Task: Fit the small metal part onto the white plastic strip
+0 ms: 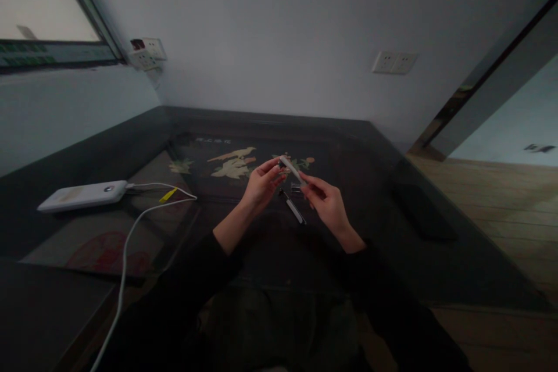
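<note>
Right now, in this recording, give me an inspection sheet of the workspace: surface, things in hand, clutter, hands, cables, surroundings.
Surface: dark glass-topped table with a bird-and-flower inlay under the glass.
Things in hand: slim pale pen-like stick, held between both hands above the table.
Clutter: a second slim dark-and-silver piece lying on the glass below the hands; a small part beside it, too dim to identify.
Hands: left hand pinches the stick's upper end; right hand grips its lower end.
Cables: white cable runs from the white power bank off the near edge; yellow tag on it.
Surroundings: grey wall, wall sockets, window at left, wooden floor at right.
</note>
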`<act>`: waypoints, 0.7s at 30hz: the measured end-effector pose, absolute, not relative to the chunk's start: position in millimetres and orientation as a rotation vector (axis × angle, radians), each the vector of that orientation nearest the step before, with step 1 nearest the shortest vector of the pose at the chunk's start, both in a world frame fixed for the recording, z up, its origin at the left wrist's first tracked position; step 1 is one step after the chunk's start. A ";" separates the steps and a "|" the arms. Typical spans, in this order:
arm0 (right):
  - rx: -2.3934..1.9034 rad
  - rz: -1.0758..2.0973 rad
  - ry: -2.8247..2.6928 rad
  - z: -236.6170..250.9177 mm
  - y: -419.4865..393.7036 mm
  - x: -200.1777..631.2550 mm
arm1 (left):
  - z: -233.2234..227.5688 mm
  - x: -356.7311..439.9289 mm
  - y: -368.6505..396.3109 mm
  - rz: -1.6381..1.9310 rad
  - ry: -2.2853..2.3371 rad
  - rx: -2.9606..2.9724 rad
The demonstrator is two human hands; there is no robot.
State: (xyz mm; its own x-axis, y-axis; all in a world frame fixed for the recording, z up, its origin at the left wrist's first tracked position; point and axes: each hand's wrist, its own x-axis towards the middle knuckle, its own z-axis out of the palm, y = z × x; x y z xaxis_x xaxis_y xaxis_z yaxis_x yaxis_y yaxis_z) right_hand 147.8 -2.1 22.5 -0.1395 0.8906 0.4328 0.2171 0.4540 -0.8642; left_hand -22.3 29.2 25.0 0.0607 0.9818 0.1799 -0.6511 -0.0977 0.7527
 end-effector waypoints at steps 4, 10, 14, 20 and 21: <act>-1.005 0.756 -1.583 20.0 0.8 149.8 | 25.9 -22.2 27.9 1.461 0.535 0.821; -0.980 0.815 -1.615 22.6 -4.2 146.8 | 22.8 -22.3 31.0 1.490 0.521 0.822; -0.929 0.910 -1.619 24.5 -6.9 143.9 | 23.4 -22.2 31.5 1.509 0.505 0.843; -0.945 0.915 -1.583 23.6 -4.4 144.9 | 25.9 -21.3 29.5 1.506 0.531 0.841; -0.952 0.899 -1.578 23.4 -3.6 145.6 | 26.0 -21.2 29.1 1.500 0.530 0.835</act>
State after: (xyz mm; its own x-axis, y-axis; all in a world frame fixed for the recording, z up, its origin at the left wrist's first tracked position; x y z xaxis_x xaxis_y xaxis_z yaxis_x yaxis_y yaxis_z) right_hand 145.6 -3.6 23.4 -0.1465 0.9111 0.3852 0.1334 0.4040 -0.9050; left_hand -21.2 29.1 26.0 0.0401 0.9814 0.1876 -0.6458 -0.1178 0.7544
